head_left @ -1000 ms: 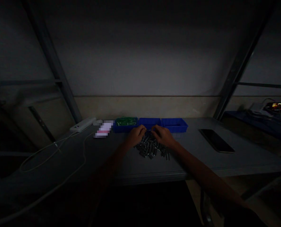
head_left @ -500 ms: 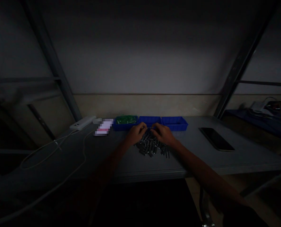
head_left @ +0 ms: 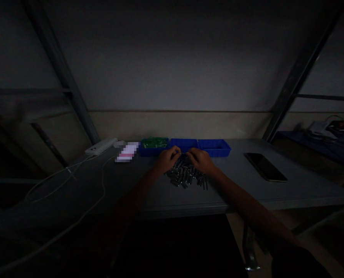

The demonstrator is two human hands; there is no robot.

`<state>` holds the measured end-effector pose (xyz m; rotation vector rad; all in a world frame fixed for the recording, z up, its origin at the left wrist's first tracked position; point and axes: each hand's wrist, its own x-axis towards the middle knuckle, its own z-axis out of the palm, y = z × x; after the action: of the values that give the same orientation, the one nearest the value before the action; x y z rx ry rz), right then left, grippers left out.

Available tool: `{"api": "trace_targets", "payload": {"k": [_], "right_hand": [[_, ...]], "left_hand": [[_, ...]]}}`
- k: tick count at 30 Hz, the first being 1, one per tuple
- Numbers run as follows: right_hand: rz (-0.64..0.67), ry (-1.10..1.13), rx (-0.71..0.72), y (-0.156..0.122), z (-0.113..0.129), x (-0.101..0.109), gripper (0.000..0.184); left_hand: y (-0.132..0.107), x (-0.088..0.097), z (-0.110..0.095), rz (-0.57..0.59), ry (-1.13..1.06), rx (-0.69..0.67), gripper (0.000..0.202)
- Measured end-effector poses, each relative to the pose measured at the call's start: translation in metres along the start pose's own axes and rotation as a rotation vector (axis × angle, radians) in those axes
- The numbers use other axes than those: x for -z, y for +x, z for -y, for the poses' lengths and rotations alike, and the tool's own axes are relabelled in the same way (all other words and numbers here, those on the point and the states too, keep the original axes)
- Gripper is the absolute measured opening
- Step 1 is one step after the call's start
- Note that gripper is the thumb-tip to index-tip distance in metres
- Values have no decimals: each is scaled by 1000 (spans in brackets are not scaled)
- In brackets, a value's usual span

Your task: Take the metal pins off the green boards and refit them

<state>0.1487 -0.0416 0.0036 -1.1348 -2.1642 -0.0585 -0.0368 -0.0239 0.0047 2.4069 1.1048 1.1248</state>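
Over the far side of a heap of small shiny metal pieces (head_left: 185, 174), my left hand (head_left: 168, 159) and my right hand (head_left: 200, 160) face each other, fingertips close together. Both are closed in a pinch. Whatever lies between the fingers is too small and dark to name. Just behind the hands stand three blue bins in a row: the left bin (head_left: 149, 152) holds a green plastic bag (head_left: 154, 143), and the middle bin (head_left: 184, 143) is partly hidden by my hands. The right bin (head_left: 215, 147) shows no contents in this dim light.
A dark phone (head_left: 265, 167) lies on the grey table (head_left: 235, 185) to the right. On the left are a blurred-out lit screen (head_left: 127, 152), a white power strip (head_left: 101, 146) and trailing white cables (head_left: 103, 181). Metal posts rise at both sides.
The view has tilted slightly, so the table appears a little higher, and the picture is darker. Both hands stay over the heap, fingers still pinched, with only small finger shifts.
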Motion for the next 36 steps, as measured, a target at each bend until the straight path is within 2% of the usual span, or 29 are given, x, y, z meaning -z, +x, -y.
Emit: {"api": "trace_targets", "payload": {"k": [8,16,22,26,36], "right_hand": [[-26,37,20,-1,-1,0,15],[-21,-1,-4,0,-2,0,21],[-17,46,-14,-2,0,1,20],[-24,37,15,-2,-1,0,12],[-14,2,7,-1,-6,-3,19]], "left_hand": [[-1,0,-2,5,47,-19,24],[0,-5,5,-26,-17,-7,16],[-1,-1,0,-31,12,-13,17],[0,0,-3,-26,43,-31,23],[0,-2,-2,-10,16,-9,16]]}}
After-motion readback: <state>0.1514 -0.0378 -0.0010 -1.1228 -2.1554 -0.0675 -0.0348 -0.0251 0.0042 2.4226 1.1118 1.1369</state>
